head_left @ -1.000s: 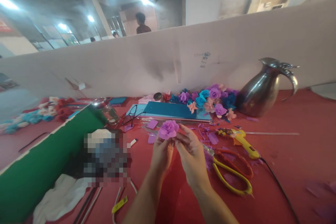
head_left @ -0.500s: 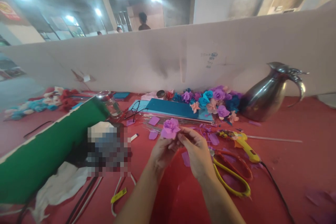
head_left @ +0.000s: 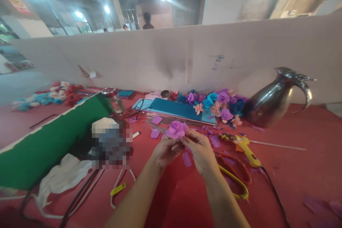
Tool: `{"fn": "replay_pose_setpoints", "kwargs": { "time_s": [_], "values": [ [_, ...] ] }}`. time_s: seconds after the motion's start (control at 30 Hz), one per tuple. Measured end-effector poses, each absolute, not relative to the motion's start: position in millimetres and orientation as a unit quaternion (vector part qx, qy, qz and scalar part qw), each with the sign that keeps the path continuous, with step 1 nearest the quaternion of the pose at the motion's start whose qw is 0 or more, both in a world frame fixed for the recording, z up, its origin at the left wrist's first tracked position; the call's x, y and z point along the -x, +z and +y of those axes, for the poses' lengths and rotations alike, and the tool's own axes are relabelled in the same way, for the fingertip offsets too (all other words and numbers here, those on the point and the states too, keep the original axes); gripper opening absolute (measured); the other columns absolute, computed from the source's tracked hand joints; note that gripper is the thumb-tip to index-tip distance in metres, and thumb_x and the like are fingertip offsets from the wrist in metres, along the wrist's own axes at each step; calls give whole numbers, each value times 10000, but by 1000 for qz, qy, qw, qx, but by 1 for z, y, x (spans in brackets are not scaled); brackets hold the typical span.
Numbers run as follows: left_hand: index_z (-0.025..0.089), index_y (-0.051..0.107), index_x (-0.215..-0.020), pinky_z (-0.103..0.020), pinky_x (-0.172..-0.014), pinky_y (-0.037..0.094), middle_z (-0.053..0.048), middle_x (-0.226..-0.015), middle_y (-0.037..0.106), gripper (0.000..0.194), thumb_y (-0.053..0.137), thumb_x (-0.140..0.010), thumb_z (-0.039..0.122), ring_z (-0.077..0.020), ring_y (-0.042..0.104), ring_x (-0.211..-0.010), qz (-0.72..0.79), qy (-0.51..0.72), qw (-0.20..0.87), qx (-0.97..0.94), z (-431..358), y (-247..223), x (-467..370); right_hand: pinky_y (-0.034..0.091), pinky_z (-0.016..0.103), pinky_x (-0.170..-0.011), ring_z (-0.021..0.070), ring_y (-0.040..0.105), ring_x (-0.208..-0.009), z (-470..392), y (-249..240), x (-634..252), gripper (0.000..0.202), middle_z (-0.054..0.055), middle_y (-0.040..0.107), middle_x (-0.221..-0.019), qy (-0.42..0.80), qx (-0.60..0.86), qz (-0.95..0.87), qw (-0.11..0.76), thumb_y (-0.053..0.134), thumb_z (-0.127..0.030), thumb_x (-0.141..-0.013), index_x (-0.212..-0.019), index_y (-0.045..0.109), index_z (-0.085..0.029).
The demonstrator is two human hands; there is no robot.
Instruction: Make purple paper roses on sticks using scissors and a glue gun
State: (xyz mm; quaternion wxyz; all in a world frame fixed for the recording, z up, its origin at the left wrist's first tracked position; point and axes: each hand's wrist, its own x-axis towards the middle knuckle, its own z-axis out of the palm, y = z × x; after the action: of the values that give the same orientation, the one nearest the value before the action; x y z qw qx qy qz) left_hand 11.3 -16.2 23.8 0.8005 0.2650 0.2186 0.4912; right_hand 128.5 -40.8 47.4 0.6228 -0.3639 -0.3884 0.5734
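Note:
A purple paper flower is held up over the red table, between both hands. My left hand is closed on its underside, fingers curled beneath the petals. My right hand pinches the flower's lower right edge with thumb and fingers. Loose purple paper pieces lie around and under the hands. To the right of my right hand are scissors with red and yellow handles, and a yellow glue gun with a clear glue stick.
Finished paper flowers are heaped at the back beside a metal jug. Blue paper sheets and eyeglasses lie in the middle. A glass jar, a green board, white cloth and cables occupy the left.
The flower has turned slightly in my fingers and shifted a little to the right. Both hands keep their hold. The camera view has moved slightly.

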Motion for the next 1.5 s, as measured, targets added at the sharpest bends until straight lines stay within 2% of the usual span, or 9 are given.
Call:
{"fn": "replay_pose_setpoints", "kwargs": {
  "time_s": [0.23, 0.37, 0.5, 0.67, 0.77, 0.87, 1.1, 1.27, 1.5],
  "values": [
    [121, 602, -706, -168, -519, 412, 65, -538, 496, 258, 803, -545, 110, 6, 305, -400, 234, 496, 796, -256, -16, 21, -9, 491, 340, -807, 188, 625, -785, -42, 48, -130, 145, 19, 665, -750, 555, 372, -430, 607, 770, -296, -656, -766, 749, -203],
    [112, 603, -697, -188, -534, 439, 72, -515, 456, 250, 801, -546, 95, 6, 296, -386, 222, 485, 807, -254, -14, 16, -8, 482, 356, -829, 198, 613, -818, -40, 41, -131, 206, 24, 663, -782, 540, 380, -462, 593, 772, -305, -668, -846, 753, -202],
    [97, 621, -717, -171, -479, 399, 52, -535, 486, 256, 815, -550, 101, 2, 311, -383, 201, 483, 813, -255, -14, 15, -8, 480, 318, -782, 180, 600, -794, -40, 36, -131, 149, 7, 648, -760, 519, 397, -476, 589, 753, -317, -682, -749, 726, -187],
    [94, 666, -732, -173, -536, 438, -9, -600, 589, 238, 825, -555, 102, -62, 510, -496, 190, 496, 804, -269, -16, 18, -8, 462, 279, -709, 150, 564, -743, -43, 37, -127, 141, -2, 621, -795, 450, 421, -519, 592, 685, -271, -739, -847, 686, -179],
    [102, 687, -762, -198, -630, 482, -52, -693, 658, 243, 823, -561, 96, -119, 615, -635, 182, 513, 792, -276, -17, 19, -8, 430, 267, -661, 137, 519, -680, -45, 40, -125, 87, -21, 579, -756, 401, 446, -545, 586, 646, -238, -743, -812, 656, -186],
    [117, 697, -802, -247, -739, 503, -85, -784, 692, 226, 798, -600, 106, -177, 662, -774, 173, 512, 788, -295, -16, 18, -7, 410, 261, -672, 147, 517, -737, -46, 43, -123, 61, -1, 592, -826, 369, 455, -573, 573, 610, -213, -743, -780, 653, -188],
    [133, 692, -754, -281, -739, 513, -66, -732, 684, 151, 779, -634, 163, -206, 665, -804, 202, 510, 767, -333, -15, 15, -7, 347, 242, -568, 133, 443, -632, -51, 44, -119, 68, -16, 511, -695, 304, 488, -589, 569, 608, -211, -728, -669, 639, -199],
    [138, 662, -701, -285, -691, 504, -35, -701, 656, 119, 760, -664, 194, -226, 663, -802, 211, 522, 758, -330, -21, 23, -12, 322, 246, -535, 123, 411, -582, -53, 45, -117, 97, -19, 501, -685, 277, 492, -592, 575, 634, -239, -729, -642, 627, -197],
    [141, 677, -770, -288, -752, 489, -53, -739, 671, 240, 820, -588, 208, -217, 646, -813, 188, 533, 760, -321, -16, 25, -10, 401, 260, -632, 156, 516, -707, -52, 44, -115, 80, 13, 570, -804, 295, 483, -600, 564, 612, -212, -755, -791, 681, -196]
  ]
}}
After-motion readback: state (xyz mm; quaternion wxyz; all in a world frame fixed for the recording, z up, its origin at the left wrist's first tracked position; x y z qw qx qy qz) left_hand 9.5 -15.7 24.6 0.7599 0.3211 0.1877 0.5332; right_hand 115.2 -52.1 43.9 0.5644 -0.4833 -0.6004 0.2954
